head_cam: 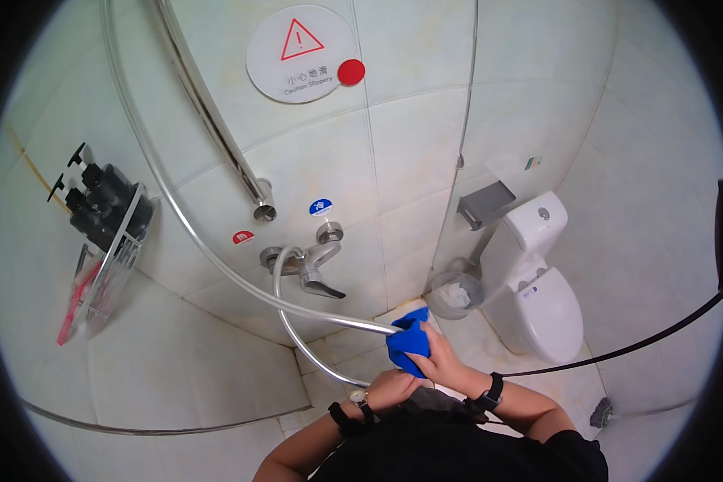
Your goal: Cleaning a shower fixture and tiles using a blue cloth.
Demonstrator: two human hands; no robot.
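Observation:
A blue cloth (407, 346) is wrapped around a silvery shower hose (241, 286). My right hand (444, 355) grips the cloth, its thumb pressed on the near side. Just below, my left hand (391, 387) has its fingers curled by the lower run of the hose and appears to hold it; the fingers partly hide the contact. From there the hose loops back up to a chrome shower mixer tap (307, 259) on the tiled wall. The other run rises past the upper left edge, beside a chrome pipe (208, 114).
At left, a corner rack (117, 241) holds black pump bottles (105, 202) and a pink brush (72, 307). A white toilet (548, 307) and a waste bin (458, 295) stand at right. A black cable (638, 343) crosses there, above a small brush (601, 413).

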